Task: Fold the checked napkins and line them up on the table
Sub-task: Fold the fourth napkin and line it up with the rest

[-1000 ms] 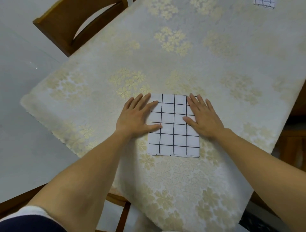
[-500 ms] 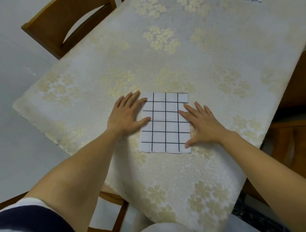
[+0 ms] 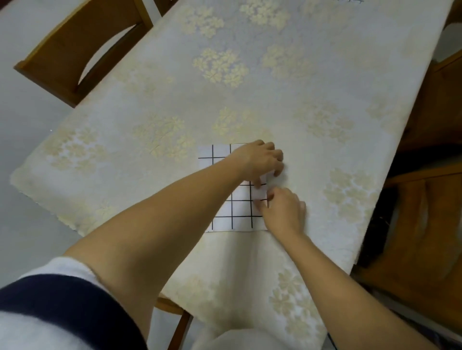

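Note:
A folded white napkin with a black grid (image 3: 238,208) lies flat near the front of the table (image 3: 287,105), which wears a cream floral cloth. My left hand (image 3: 260,160) reaches across the napkin to its right edge, fingers curled and pinching there. My right hand (image 3: 283,212) sits just below it on the same right edge, fingertips closed on the cloth. My left forearm hides much of the napkin's middle. A sliver of another checked napkin (image 3: 355,1) shows at the far top edge.
A wooden chair (image 3: 75,52) stands at the table's far left. More wooden furniture (image 3: 425,199) lies close along the right side. The tablecloth hangs over the near edge towards me.
Both hands have left their flat press on the napkin's sides. My left hand crossed over to the right edge, and my right hand curled onto that same edge.

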`<state>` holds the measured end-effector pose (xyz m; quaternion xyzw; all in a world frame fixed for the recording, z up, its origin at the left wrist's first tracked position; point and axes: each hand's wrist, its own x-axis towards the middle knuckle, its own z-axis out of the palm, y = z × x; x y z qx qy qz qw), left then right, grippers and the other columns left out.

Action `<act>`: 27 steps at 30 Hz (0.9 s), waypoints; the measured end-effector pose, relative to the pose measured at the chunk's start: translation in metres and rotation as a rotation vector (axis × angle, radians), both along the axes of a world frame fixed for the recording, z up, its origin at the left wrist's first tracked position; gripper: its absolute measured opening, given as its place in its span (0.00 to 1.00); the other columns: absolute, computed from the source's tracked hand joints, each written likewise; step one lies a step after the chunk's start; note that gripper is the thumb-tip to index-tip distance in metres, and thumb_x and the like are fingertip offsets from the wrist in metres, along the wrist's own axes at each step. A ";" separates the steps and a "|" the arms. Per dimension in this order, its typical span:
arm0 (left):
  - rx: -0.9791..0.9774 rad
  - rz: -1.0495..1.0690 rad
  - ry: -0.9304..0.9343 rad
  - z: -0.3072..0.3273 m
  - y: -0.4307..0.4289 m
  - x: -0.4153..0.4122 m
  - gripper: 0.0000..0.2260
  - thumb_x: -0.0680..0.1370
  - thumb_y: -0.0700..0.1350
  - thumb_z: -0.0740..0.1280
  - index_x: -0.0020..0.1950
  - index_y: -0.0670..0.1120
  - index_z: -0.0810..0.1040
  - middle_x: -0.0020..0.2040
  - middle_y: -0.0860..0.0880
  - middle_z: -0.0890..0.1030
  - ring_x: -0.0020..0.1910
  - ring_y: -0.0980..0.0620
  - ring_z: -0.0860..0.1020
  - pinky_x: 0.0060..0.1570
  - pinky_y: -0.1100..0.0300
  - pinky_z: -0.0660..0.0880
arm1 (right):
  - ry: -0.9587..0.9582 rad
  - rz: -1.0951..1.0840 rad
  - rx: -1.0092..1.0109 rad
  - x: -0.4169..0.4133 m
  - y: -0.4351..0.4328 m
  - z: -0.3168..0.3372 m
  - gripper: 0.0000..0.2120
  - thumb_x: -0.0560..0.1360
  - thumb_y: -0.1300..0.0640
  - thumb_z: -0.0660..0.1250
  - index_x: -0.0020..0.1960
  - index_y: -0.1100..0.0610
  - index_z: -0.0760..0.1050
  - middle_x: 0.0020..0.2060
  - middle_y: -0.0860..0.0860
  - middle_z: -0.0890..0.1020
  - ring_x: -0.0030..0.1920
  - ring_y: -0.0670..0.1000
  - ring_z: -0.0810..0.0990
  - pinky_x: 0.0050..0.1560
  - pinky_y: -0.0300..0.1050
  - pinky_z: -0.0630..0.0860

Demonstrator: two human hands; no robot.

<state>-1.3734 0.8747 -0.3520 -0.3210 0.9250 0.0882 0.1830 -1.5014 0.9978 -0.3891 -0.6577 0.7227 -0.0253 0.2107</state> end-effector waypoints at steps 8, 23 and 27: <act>0.036 0.173 -0.016 0.010 -0.021 0.008 0.13 0.79 0.59 0.70 0.57 0.53 0.84 0.56 0.53 0.83 0.62 0.47 0.75 0.72 0.51 0.64 | -0.406 -0.068 0.193 -0.049 -0.034 0.014 0.10 0.76 0.48 0.74 0.46 0.55 0.79 0.33 0.47 0.79 0.35 0.47 0.77 0.34 0.35 0.70; -0.307 0.859 0.519 -0.045 0.047 0.019 0.18 0.85 0.46 0.59 0.74 0.41 0.73 0.72 0.40 0.75 0.71 0.38 0.71 0.73 0.43 0.66 | -0.187 0.092 -0.284 -0.057 -0.075 0.009 0.22 0.84 0.52 0.56 0.76 0.58 0.66 0.71 0.57 0.73 0.71 0.59 0.69 0.75 0.55 0.63; -0.054 0.756 0.475 -0.066 0.081 -0.022 0.25 0.86 0.47 0.53 0.84 0.42 0.56 0.84 0.44 0.56 0.83 0.45 0.53 0.81 0.46 0.49 | 0.018 0.341 -0.130 -0.025 -0.043 -0.019 0.30 0.83 0.48 0.37 0.81 0.61 0.52 0.81 0.56 0.57 0.81 0.54 0.53 0.81 0.54 0.49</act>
